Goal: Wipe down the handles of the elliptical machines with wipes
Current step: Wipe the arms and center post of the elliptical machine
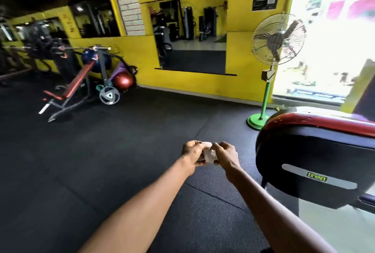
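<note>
Both arms reach out over the black gym floor [101, 161], the left hand [191, 154] and right hand [225, 154] pinching a small, blurred white wipe [209, 154] between them, seemingly unfolding it; pulled unevenly, it may tear or drop beside the elliptical machine [316, 163].

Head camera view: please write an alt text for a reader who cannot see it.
The left hand and right hand hold a crumpled white wipe over black gym flooring. A black-and-red machine housing stands at right, a pedestal fan behind it.
</note>
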Tool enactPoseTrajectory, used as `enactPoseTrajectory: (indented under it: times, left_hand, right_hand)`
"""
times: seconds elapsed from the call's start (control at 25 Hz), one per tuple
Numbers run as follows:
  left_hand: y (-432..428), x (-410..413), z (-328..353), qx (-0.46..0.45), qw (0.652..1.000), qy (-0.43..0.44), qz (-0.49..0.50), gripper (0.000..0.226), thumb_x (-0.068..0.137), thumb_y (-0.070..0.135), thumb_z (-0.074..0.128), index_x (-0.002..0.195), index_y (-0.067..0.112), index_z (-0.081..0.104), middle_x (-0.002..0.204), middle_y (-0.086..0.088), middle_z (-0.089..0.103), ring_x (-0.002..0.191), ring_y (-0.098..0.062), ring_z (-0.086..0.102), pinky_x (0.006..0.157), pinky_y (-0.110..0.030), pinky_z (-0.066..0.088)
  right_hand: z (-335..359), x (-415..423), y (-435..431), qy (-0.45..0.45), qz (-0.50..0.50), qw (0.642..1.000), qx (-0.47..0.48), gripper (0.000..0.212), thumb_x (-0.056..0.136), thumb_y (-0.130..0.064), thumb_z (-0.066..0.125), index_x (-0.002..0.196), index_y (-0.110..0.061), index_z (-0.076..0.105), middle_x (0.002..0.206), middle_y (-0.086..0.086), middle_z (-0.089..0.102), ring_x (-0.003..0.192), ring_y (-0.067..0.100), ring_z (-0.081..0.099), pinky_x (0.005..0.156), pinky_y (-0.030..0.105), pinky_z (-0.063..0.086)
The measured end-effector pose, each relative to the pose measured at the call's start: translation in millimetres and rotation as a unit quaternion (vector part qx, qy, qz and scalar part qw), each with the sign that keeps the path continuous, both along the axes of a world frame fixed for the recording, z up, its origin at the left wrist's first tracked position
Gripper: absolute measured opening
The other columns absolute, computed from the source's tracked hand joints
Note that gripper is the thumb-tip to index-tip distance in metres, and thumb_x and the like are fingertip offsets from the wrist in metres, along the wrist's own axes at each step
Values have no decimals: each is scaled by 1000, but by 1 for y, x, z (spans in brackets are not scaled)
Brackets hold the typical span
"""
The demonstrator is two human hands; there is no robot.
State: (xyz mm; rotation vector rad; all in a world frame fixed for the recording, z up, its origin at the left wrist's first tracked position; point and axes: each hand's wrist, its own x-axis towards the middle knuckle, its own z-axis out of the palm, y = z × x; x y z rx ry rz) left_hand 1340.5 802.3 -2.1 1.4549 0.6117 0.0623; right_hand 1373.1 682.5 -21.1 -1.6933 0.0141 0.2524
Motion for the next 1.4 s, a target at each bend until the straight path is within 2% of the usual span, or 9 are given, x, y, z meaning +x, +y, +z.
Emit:
enactPoseTrajectory:
  times: [0.32,0.52,0.64,0.8,0.96,1.04,1.16,1.24,1.4]
  left_hand:
    - [-7,165,-7,-9,980,-12,-196,8,91,7,71,86,13,68,80,-12,70,64,-23,67,58,-29,57]
    - [-65,235,-9,-10,937,-21,-348,8,91,2,67,89,8,72,84,-18,71,71,-30,68,70,-39,59]
    - [-116,265,-5,-29,907,-14,-419,10,81,-5,64,82,-1,73,82,-22,71,72,-31,66,73,-45,60]
    - [-202,291,0,-44,860,10,-508,15,64,-15,57,70,-5,66,59,-17,64,48,-23,62,48,-26,53]
    - [-311,346,-22,-27,856,2,-516,30,63,-4,68,90,10,65,86,-17,74,77,-30,74,76,-46,65]
    - [-371,362,-22,-23,832,20,-554,23,76,-14,65,89,5,66,81,-18,72,74,-29,73,79,-46,65]
    - [-456,378,-7,-53,779,49,-622,16,75,-16,70,72,0,69,61,-14,69,51,-23,67,54,-33,62]
    - [-510,387,2,-63,730,62,-678,12,69,-2,77,66,6,68,54,-7,65,43,-17,61,44,-27,53]
    - [-619,387,14,-7,637,26,-770,33,97,17,61,64,15,60,51,0,58,40,-13,56,35,-22,46]
  right_hand:
    - [-7,110,-27,-28,-172,985,4,6,90,-10,70,85,-13,70,78,10,72,65,18,64,52,25,51]
    - [-14,145,-82,-24,-312,946,-81,26,71,-47,70,81,-23,74,82,2,77,82,21,71,78,38,58]
    - [-12,149,-121,-20,-376,923,-79,10,87,-27,69,84,-20,76,76,-3,75,75,15,68,69,28,55]
    - [-15,158,-186,-37,-435,899,-34,21,95,-12,64,83,-23,78,79,0,74,71,12,66,60,25,54]
    - [-20,175,-270,-74,-464,882,30,20,97,-11,61,96,-18,80,97,4,78,91,14,69,80,34,58]
    - [-19,180,-316,-83,-473,876,39,20,87,-14,67,103,-14,78,100,6,77,92,12,70,85,32,57]
    - [-9,188,-383,-81,-526,846,-11,13,90,-3,74,101,-9,76,93,5,77,82,9,70,77,22,57]
    - [-2,194,-432,-85,-581,807,-60,28,95,11,63,95,-13,77,85,1,75,77,11,68,70,21,55]
    - [4,189,-531,-77,-671,730,-104,37,96,6,62,84,-27,75,74,-9,72,70,12,63,68,31,54]
